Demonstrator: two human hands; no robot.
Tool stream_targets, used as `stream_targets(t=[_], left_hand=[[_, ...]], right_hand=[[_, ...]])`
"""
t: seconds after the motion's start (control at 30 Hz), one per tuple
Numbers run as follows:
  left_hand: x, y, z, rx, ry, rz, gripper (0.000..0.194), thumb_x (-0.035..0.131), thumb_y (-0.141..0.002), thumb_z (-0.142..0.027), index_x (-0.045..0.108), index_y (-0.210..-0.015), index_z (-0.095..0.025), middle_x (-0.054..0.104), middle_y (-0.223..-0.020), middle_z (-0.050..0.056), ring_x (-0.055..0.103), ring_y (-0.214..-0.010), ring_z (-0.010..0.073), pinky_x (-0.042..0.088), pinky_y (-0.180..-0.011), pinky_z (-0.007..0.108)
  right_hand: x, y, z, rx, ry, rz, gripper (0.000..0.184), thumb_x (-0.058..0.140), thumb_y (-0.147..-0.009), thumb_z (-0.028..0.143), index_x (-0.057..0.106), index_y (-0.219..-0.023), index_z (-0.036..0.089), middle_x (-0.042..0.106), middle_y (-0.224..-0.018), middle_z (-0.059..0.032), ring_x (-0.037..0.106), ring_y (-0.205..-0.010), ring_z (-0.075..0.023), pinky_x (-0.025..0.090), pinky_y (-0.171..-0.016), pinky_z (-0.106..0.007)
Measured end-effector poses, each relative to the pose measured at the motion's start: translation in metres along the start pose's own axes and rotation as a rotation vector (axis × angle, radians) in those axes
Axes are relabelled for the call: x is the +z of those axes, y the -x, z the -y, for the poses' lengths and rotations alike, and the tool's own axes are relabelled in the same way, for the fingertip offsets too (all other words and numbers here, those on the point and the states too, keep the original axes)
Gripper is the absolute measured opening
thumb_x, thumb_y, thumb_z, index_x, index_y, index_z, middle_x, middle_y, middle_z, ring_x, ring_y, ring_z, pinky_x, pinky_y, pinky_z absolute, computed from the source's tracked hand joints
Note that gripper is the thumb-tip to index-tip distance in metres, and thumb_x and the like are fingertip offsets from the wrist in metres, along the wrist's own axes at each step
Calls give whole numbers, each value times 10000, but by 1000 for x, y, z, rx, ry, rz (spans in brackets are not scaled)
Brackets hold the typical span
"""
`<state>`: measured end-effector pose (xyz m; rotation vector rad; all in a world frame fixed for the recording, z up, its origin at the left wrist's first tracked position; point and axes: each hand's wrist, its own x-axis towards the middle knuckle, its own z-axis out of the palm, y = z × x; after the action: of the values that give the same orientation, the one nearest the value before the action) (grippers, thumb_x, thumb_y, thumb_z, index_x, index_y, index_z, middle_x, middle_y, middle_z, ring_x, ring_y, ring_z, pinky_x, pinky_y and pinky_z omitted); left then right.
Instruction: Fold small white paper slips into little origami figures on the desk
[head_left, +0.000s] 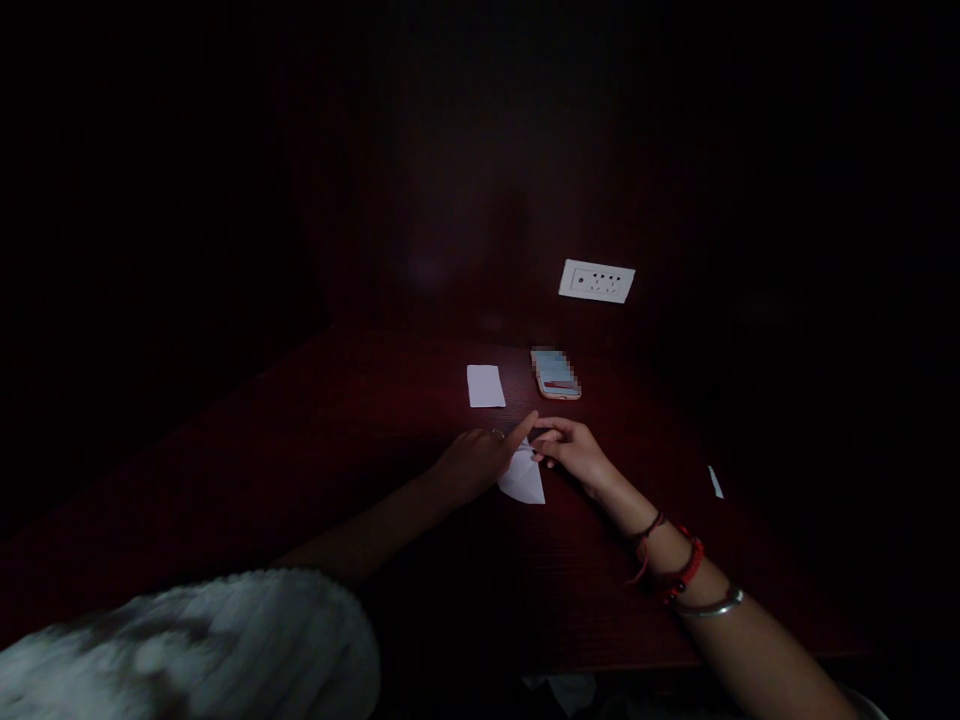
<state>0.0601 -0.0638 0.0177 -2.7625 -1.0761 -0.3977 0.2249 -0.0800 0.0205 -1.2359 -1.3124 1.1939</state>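
A small folded piece of white paper [526,483] lies on the dark red table, its lower part fanning out toward me. My left hand [474,462], with a ring on one finger, covers the paper's left side; its index finger stretches toward the upper tip and the other fingers curl on the sheet. From the right, my right hand [574,450] pinches the paper near its upper edge with thumb and fingers. The fingertips of both hands nearly meet there. Behind them lies a flat white rectangular piece of paper [486,386].
A phone [556,374] with a lit, blurred screen lies at the back. A white socket plate [597,281] is on the wall. To the right rests a thin strip of paper [715,482]. Something pale [571,692] shows below the table's front edge [615,668].
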Motion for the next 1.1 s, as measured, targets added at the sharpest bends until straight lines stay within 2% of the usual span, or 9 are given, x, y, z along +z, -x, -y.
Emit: stream_targets(t=[0.1, 0.27, 0.43, 0.53, 0.73, 0.97, 1.1], left_hand=[[1, -1, 3, -31, 64, -26, 590, 355, -784, -139, 57, -1286, -231, 563, -764, 33, 534, -643, 146, 393, -585, 252], [-3, -1, 4, -85, 302, -119, 607, 377, -718, -76, 158, -1263, -224, 534, -805, 12, 505, -660, 104, 391, -617, 210], [-4, -1, 4, -180, 481, -229, 521, 371, -681, -55, 305, -1176, -203, 514, -781, 5, 486, -653, 103, 386, -625, 216], [-1, -1, 5, -229, 537, -260, 480, 377, -668, -53, 336, -1125, -196, 496, -722, -9, 480, -624, 103, 382, -604, 219], [1, -1, 4, -222, 563, -246, 422, 389, -665, -52, 352, -1062, -190, 496, -700, -15, 487, -618, 107, 382, -590, 219], [5, -3, 3, -253, 533, -210, 410, 412, -663, -64, 357, -1055, -174, 516, -713, -3, 508, -639, 116, 389, -604, 227], [7, -3, 4, -254, 527, -210, 434, 412, -658, -57, 357, -1074, -171, 529, -712, -5, 506, -630, 115, 387, -605, 231]], right_hand=[[-1, 0, -1, 14, 5, 4, 323, 545, -592, 117, 504, -912, 100, 567, -546, 15, 507, -454, -69, 350, -403, -163], [-2, -1, -4, -10, 103, 19, 352, 570, -583, 147, 501, -926, 107, 561, -570, 18, 499, -442, -69, 367, -405, -173], [-2, -4, -12, -176, 355, -35, 480, 595, -565, 145, 480, -1030, 160, 584, -652, 20, 520, -510, -79, 419, -498, -194], [-1, -3, -13, -237, 460, -36, 455, 576, -594, 166, 488, -1040, 166, 597, -666, 12, 529, -548, -86, 422, -540, -196], [1, 3, -3, -253, 640, -40, 207, 492, -688, 270, 607, -811, 150, 600, -580, 1, 529, -549, -99, 394, -557, -193], [5, 6, 5, -271, 749, 5, 204, 461, -699, 204, 656, -732, 156, 631, -725, -18, 545, -652, -112, 370, -595, -185], [6, 8, 8, -308, 829, 35, 218, 452, -701, 191, 666, -674, 160, 612, -666, -4, 523, -614, -99, 347, -571, -180]])
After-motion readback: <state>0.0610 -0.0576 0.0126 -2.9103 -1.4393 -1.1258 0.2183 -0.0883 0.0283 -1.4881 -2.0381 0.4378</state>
